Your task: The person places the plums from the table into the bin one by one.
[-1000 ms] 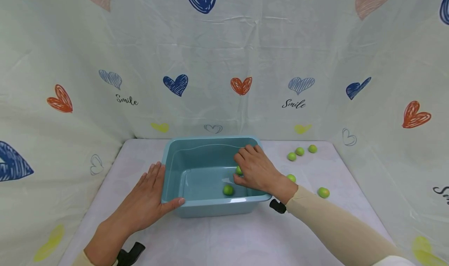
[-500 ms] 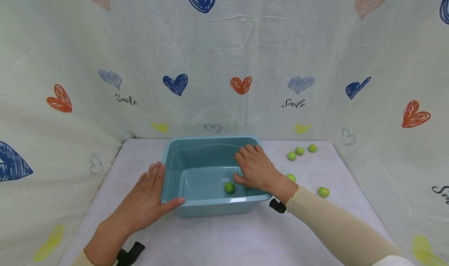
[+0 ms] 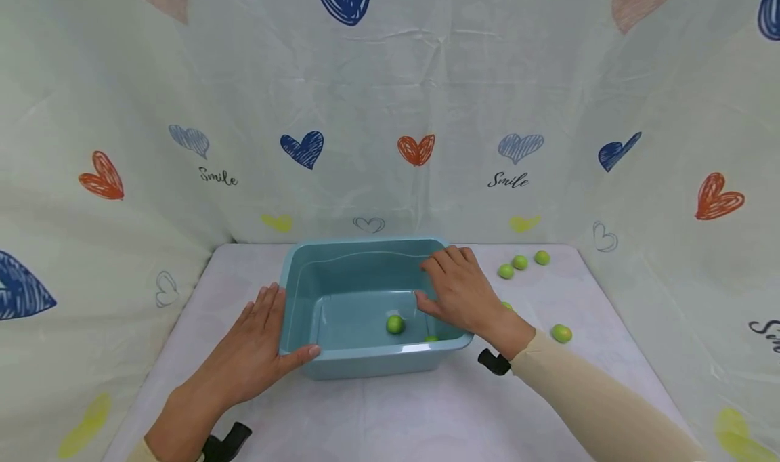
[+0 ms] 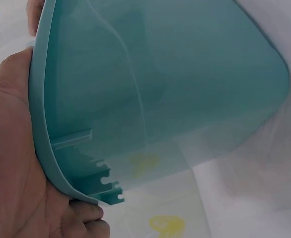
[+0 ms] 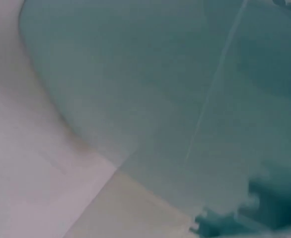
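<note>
A blue-green plastic tub point(image 3: 359, 365) stands on the table, with a round green lime point(image 3: 395, 324) on its floor. Another lime point(image 3: 431, 339) shows partly behind the front rim. My left hand point(image 3: 244, 350) lies along the tub's left side, fingers straight and thumb over the front corner; the left wrist view has the palm point(image 4: 9, 163) against the rim. My right hand point(image 3: 463, 292) hovers over the tub's right rim with fingers loosely bent, nothing held. The right wrist view shows the tub's outer wall point(image 5: 135, 89) and no hand.
Right of the tub, several limes lie on the white-covered table point(image 3: 378, 421): a lime point(image 3: 506, 271) near the back, a lime point(image 3: 561, 333) farther forward, and one half hidden behind the right wrist. A heart-printed curtain point(image 3: 365, 89) hangs behind and at both sides.
A lime at my right fingertips has been let go and now lies near the tub's front wall. The right hand has shifted slightly right; the left hand has stayed put.
</note>
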Tool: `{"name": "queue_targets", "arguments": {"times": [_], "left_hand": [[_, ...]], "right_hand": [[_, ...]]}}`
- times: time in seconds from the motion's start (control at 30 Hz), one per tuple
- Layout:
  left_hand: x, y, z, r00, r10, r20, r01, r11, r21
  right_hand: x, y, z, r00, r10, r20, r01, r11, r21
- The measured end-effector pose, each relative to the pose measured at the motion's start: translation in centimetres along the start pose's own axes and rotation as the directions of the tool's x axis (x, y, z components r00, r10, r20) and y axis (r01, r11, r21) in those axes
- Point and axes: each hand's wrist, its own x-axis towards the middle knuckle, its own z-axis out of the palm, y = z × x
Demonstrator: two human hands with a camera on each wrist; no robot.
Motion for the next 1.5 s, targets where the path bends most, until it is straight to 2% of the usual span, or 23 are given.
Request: {"name": "queue_targets", "arguments": {"times": [0.13, 0.27, 0.37, 0.5, 0.6, 0.8, 0.9, 0.97, 1.13, 1.5], "left_hand": [[0.0, -0.2, -0.1, 1.0, -0.006, 0.005, 0.006, 1.0, -0.007], [-0.1, -0.3, -0.2, 1.0, -0.009, 0.004, 0.009, 1.0, -0.008], [-0.1, -0.3, -0.2, 1.0, -0.014, 0.004, 0.014, 1.0, -0.008], [-0.1, -0.4, -0.3, 1.0, -0.015, 0.007, 0.015, 1.0, -0.012], [-0.2, -0.4, -0.4, 1.0, -0.014, 0.005, 0.014, 1.0, -0.013], [-0.3, -0.4, -0.5, 1.0, -0.009, 0.001, 0.009, 1.0, -0.021], [-0.2, -0.4, -0.5, 1.0, -0.008, 0.004, 0.008, 1.0, -0.026], [-0.1, -0.4, -0.5, 1.0, -0.009, 0.004, 0.009, 1.0, -0.03], [0.0, -0.4, -0.3, 1.0, -0.01, 0.005, 0.01, 0.999, -0.04], [0.2, -0.1, 0.1, 1.0, -0.011, 0.013, 0.011, 0.999, -0.05]], "right_hand": [[-1.4, 1.9, -1.1, 0.998, 0.054, -0.046, -0.054, 0.999, -0.005], [-3.5, 4.7, -2.1, 0.988, 0.151, -0.032, -0.152, 0.988, -0.029], [-6.0, 7.1, -2.6, 0.975, 0.221, -0.01, -0.222, 0.973, -0.062], [-10.4, 10.0, -2.4, 0.957, 0.29, 0.02, -0.286, 0.951, -0.114], [-13.9, 11.5, -2.0, 0.933, 0.353, 0.069, -0.34, 0.928, -0.151], [-19.6, 12.7, -1.3, 0.855, 0.472, 0.216, -0.422, 0.874, -0.242], [-21.6, 12.8, -0.8, 0.837, 0.489, 0.245, -0.431, 0.866, -0.255], [-22.7, 12.9, -0.5, 0.832, 0.495, 0.251, -0.435, 0.862, -0.259], [-24.3, 13.1, 0.2, 0.834, 0.494, 0.246, -0.432, 0.862, -0.266], [-25.3, 12.9, 0.5, 0.815, 0.51, 0.275, -0.444, 0.854, -0.269]]}}
